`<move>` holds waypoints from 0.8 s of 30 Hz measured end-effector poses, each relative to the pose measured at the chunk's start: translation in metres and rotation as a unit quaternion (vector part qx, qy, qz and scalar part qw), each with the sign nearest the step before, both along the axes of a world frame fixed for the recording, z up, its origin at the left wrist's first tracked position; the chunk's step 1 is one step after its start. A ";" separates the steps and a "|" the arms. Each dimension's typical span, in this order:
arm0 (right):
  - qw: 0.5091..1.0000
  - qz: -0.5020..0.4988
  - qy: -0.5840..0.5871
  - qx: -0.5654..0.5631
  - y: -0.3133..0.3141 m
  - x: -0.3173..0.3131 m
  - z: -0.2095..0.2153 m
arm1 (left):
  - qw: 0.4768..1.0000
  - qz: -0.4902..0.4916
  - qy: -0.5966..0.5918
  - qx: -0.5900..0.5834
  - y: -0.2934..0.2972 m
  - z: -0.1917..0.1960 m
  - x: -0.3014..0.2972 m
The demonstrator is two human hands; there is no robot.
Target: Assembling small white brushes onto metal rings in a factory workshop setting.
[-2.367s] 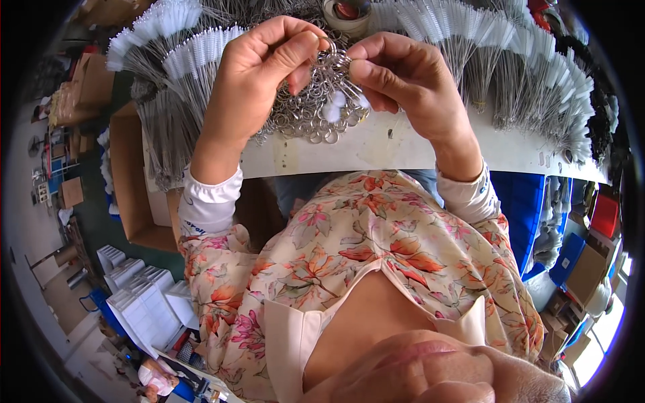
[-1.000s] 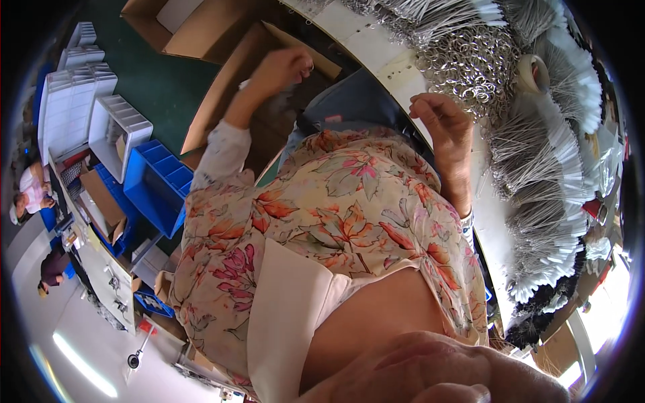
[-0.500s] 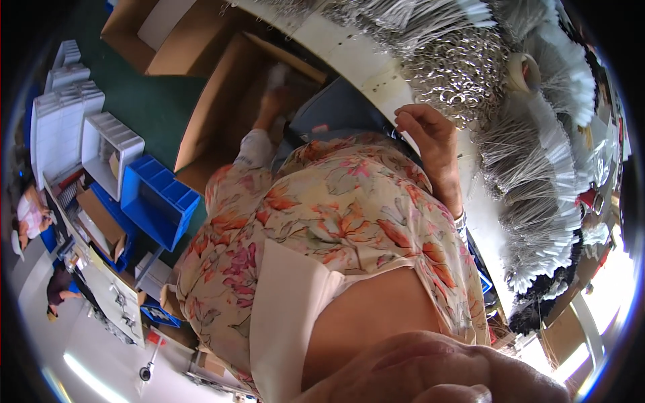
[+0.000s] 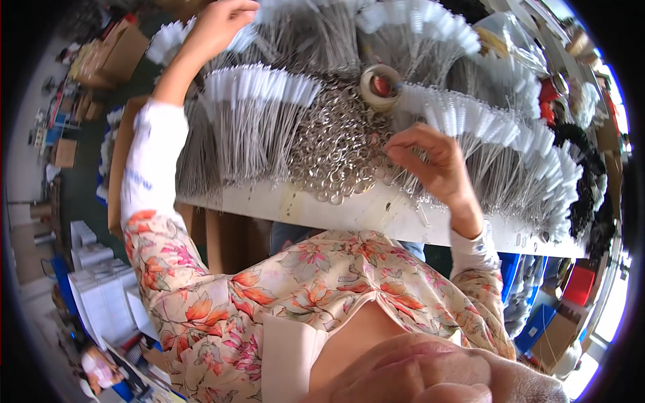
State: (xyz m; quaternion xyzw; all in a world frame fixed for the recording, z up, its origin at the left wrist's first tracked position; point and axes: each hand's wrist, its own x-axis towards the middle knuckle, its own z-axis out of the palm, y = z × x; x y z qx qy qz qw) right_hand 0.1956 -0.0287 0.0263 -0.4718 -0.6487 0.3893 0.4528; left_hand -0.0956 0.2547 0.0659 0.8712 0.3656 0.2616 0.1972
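The left hand (image 4: 218, 20) is reaching far out over the white tabletop (image 4: 349, 208), its fingers curling down onto a fanned bundle of thin steel-wire brushes with white bristle tips (image 4: 259, 117) at the far edge; whether it is actually pinching any of them I cannot tell, since the fingertips are hiding among the bristles. The right hand (image 4: 433, 161) is hovering just beside the heap of small shiny metal split rings (image 4: 336, 144), thumb and forefinger closing together, seemingly on a ring or wire too small to make out.

The heap is lying in the middle of the tabletop, spilling toward its near edge, with a roll of tan tape (image 4: 381, 86) sitting just behind it.

The risks, as I judge them: the rings nearest the near edge are sitting loosely, so a sweep of the right wrist could be sending some over and down to the floor. The outstretched left sleeve is passing close over the brush fans, and dragging it back could be snagging wires and scattering a sorted bundle. The rings are also interlocking, so lifting one could be pulling several.
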 end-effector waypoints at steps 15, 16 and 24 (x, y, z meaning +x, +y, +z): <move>0.914 -0.068 -0.399 -0.031 0.138 0.184 0.032 | 0.962 0.220 0.152 0.053 0.179 -0.098 0.076; 0.927 -0.087 -0.354 -0.089 0.156 0.173 0.027 | 0.955 0.247 0.164 0.024 0.177 -0.099 0.068; 0.922 -0.116 -0.323 -0.180 0.221 0.134 -0.025 | 0.937 0.317 0.139 0.039 0.145 -0.096 0.077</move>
